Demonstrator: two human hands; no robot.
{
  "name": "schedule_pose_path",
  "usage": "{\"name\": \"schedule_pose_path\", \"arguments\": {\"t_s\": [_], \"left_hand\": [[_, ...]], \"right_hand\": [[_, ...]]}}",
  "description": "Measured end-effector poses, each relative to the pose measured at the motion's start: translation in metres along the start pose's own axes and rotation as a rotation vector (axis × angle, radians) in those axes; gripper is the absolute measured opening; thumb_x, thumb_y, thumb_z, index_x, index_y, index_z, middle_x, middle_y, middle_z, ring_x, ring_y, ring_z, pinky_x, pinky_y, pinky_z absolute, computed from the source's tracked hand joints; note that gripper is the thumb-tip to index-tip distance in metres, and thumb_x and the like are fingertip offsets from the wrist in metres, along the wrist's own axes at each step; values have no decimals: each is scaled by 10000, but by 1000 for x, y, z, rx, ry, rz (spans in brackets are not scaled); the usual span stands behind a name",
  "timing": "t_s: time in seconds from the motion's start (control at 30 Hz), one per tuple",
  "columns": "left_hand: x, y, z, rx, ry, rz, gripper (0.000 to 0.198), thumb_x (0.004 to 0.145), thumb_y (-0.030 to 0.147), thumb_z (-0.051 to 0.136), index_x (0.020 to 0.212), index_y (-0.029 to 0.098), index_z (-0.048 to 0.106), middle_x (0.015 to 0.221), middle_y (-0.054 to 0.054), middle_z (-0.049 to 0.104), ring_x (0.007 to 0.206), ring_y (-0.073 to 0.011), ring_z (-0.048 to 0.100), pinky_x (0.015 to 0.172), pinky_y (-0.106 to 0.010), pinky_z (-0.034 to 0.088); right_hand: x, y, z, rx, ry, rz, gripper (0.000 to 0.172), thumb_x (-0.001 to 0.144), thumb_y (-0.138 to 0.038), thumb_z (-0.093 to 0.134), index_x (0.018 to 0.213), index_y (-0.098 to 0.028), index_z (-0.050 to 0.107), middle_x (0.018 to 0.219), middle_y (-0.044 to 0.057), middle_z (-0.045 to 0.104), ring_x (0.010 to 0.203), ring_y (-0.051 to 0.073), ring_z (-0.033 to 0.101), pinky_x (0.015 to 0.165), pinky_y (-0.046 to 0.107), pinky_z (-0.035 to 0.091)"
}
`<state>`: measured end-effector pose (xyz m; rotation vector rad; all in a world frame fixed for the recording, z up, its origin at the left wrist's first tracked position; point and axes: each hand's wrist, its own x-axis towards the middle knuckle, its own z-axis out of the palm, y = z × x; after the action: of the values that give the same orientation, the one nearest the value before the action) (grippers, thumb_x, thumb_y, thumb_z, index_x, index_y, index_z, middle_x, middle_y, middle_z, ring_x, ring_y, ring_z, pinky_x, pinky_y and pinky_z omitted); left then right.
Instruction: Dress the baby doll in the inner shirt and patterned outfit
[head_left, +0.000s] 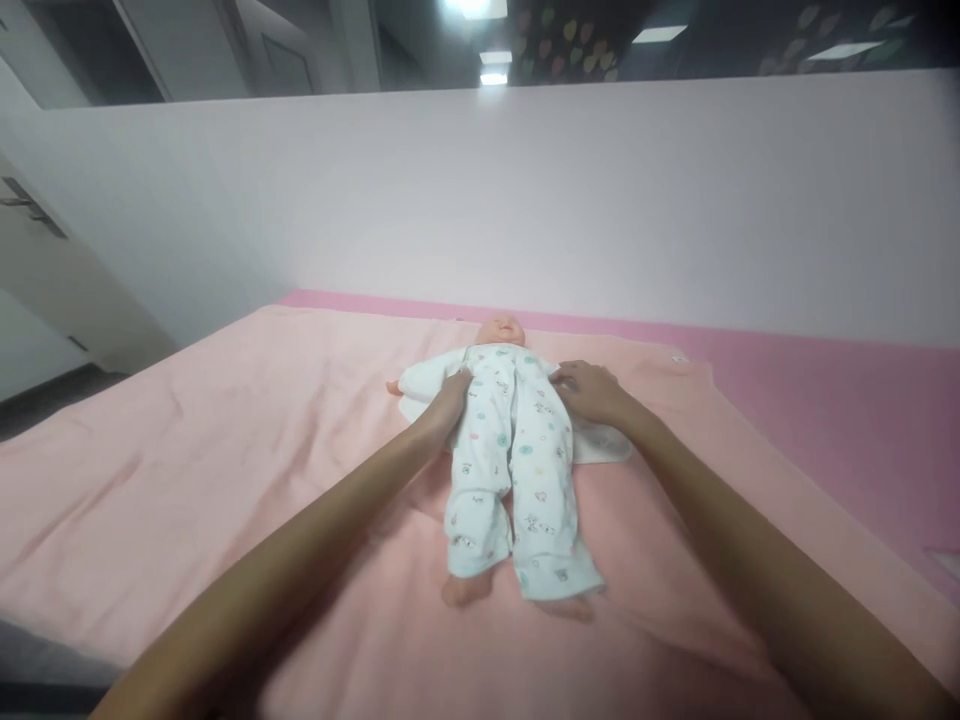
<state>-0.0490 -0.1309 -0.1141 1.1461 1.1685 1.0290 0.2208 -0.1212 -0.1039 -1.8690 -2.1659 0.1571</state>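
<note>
your doll (510, 440) lies face up in the middle of the pink blanket (225, 470), head toward the far wall (525, 190) and bare feet toward you, so its long axis runs straight away from your body. it wears printed white trousers (517, 500) pulled high on the chest, over a white top whose sides spread out on the blanket

your left hand (448, 398) sits at the doll's side on your left, level with the chest, fingers curled against the edge of the trousers; they look pinched on the cloth, but the grip itself is hidden, so i cannot tell for sure. your right hand (592, 390) mirrors it on the other side, fingers bent and pressed on the cloth by the armpit, not clearly closed round anything. both hands are equally near, one on each flank, with the doll between them

the blanket reaches well past the doll on your left and toward you, so there is free room there. on your right its edge lies closer, with the darker pink mat (847, 420) beyond it, and the wall stands just behind the doll's head
</note>
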Motion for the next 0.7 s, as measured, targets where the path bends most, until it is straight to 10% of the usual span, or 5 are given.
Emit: {"name": "schedule_pose_path", "arguments": {"t_s": [0.2,0.4,0.7], "left_hand": [[-96,17,-13,341,-32,248,645,953,591,616,1488,243,518,1470,-139,618,1326,-345,602,1074,-479,519],[-197,-16,-36,668,7,250,446,1026,512,523,1372,242,605,1265,-124,705,1156,-337,647,960,-492,515],[-216,-56,-40,991,48,558,177,976,241,555,1087,226,692,1140,-75,720,1081,-285,599,912,-422,445]], "right_hand": [[-94,-29,-43,219,240,-142,285,1029,-402,521,1157,-242,719,1269,98,723,1172,288,662,1051,457,492],[-221,-79,-17,293,265,-339,224,1023,-311,548,1209,-260,662,1208,110,720,1144,297,671,945,447,562],[-231,-133,41,77,395,-401,307,926,-88,561,1185,-236,632,1139,70,724,1216,308,602,1249,616,297]]}}
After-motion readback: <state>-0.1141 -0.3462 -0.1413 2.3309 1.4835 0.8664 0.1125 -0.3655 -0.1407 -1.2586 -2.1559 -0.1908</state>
